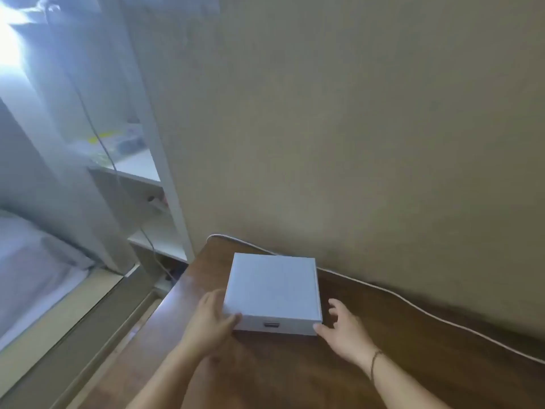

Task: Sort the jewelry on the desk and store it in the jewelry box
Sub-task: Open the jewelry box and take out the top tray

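Observation:
A white square jewelry box lies shut on the dark wooden desk, close to the wall, with a small metal clasp on its front face. My left hand grips the box's front left corner, thumb on the front edge and fingers along the left side. My right hand is at the front right corner, its thumb tip touching the box and its fingers spread loosely beside the right side. No loose jewelry is in view.
A white cable runs along the desk's back edge against the beige wall. A white shelf unit stands to the left of the desk, with a bed and window light beyond.

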A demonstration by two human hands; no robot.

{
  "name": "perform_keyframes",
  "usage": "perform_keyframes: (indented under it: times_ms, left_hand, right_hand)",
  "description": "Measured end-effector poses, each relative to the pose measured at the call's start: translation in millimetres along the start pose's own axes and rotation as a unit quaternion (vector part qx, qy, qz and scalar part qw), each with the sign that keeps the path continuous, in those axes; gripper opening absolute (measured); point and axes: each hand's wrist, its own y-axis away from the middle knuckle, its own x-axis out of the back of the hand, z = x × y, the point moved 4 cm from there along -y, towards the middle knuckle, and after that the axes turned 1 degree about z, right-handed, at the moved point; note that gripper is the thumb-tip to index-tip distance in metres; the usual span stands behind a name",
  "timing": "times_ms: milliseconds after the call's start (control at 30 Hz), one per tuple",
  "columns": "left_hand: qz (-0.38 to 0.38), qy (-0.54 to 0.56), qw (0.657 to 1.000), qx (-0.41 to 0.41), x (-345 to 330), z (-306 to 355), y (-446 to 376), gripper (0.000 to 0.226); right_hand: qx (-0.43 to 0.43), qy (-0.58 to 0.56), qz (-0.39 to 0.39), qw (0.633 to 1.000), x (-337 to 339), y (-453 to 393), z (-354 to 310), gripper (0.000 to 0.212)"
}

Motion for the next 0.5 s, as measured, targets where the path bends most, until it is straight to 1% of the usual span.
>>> perform_keyframes:
  times_ms: [33,100,133,200,267,333,400,500]
  left_hand:
    - [0.001,0.037,0.999,0.020,-4.6,-7.1,-6.8,0.057]
    - [-0.012,0.099,0.993,0.067,-14.4,-18.6,-13.9,0.060]
    - [-0.023,0.126,0.987,0.093,-19.1,-24.1,-18.4,0.061]
    - [-0.048,0.159,0.978,0.127,-33.0,-37.6,-22.6,0.054]
    - [-0.055,0.166,0.975,0.139,-43.6,-47.6,-25.3,0.050]
    - [-0.035,0.199,0.968,0.150,-49.6,-50.6,-25.1,0.049]
    - [-0.014,0.228,0.961,0.157,-52.2,-48.2,-21.0,0.045]
    - [-0.001,0.227,0.960,0.164,-54.2,-46.9,-10.8,0.047]
  right_hand:
    - [0.002,-0.020,-0.003,1.000,-9.7,-5.0,-3.3,0.074]
    - [0.005,-0.043,-0.002,0.999,-26.1,-13.6,-7.7,0.068]
    - [-0.001,-0.059,0.009,0.998,-32.1,-18.5,-8.3,0.064]
    - [-0.025,-0.097,0.043,0.994,-42.1,-24.1,-7.4,0.056]
    - [-0.034,-0.122,0.072,0.989,-47.3,-28.6,-5.0,0.050]
    - [-0.032,-0.125,0.087,0.988,-49.8,-28.4,-2.2,0.048]
    - [-0.024,-0.124,0.094,0.988,-50.7,-24.3,0.3,0.049]
    - [-0.019,-0.142,0.098,0.985,-53.2,-15.3,6.3,0.054]
